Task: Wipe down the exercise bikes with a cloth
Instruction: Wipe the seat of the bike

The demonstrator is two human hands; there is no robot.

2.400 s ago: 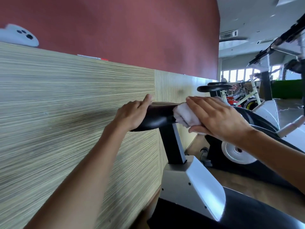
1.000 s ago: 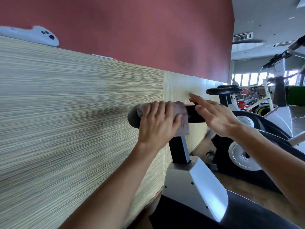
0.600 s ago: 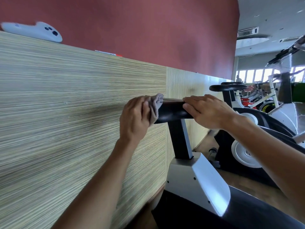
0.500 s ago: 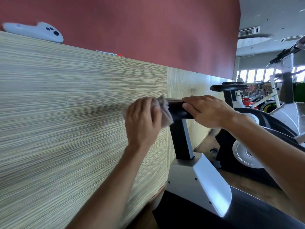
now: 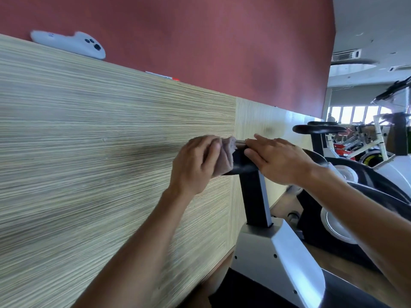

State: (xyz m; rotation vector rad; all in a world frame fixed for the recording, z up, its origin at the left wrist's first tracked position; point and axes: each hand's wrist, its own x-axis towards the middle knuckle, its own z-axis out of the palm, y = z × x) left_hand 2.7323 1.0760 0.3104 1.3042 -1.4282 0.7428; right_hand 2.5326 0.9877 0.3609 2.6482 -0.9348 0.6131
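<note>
The nearest exercise bike has a black saddle [image 5: 241, 162] on a black post [image 5: 255, 196] above a silver housing [image 5: 282, 256]. My left hand [image 5: 195, 165] grips a greyish cloth [image 5: 225, 155] wrapped over the saddle's left end, close to the wood panel. My right hand [image 5: 280, 160] rests on the saddle's right part, fingers fairly straight and pointing left, almost touching the cloth. Both hands hide most of the saddle.
A striped wood panel wall [image 5: 100, 163] runs along the left, close to the saddle. A white controller [image 5: 69, 43] lies on its top ledge below a red wall. A second bike with a black saddle [image 5: 319, 129] stands behind, with further bikes at the far right.
My left hand has kept the cloth on the saddle's left end, rubbing it slightly. My right hand stays on the saddle's right part. Earlier the cloth passed from my right hand to my left.
</note>
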